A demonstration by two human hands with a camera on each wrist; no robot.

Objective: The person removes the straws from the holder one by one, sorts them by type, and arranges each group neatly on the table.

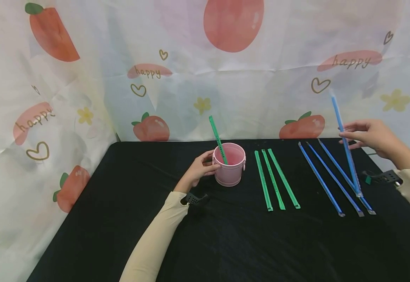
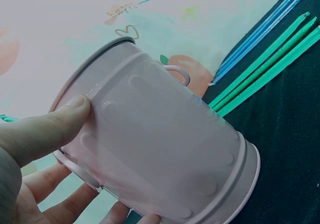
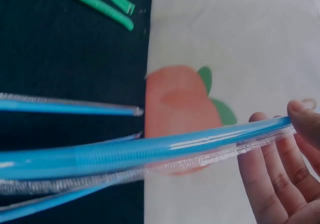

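My left hand (image 1: 200, 169) holds the left side of a small pink bucket (image 1: 229, 177) standing on the table. In the left wrist view its thumb presses on the bucket wall (image 2: 160, 134), with the other fingers by the side handle. One green wrapped straw (image 1: 217, 135) leans inside the bucket, its upper part above the rim. At the far right, my right hand (image 1: 376, 135) pinches a blue straw (image 1: 338, 113) in a clear wrapper between thumb and fingers. That straw is raised and tilted, its lower end over the blue straws (image 1: 320, 178) on the table.
Three green wrapped straws (image 1: 263, 182) lie side by side right of the bucket. Farther right are three blue ones. A black cloth (image 1: 95, 219) covers the table, and a printed curtain (image 1: 184, 35) hangs behind and at the left.
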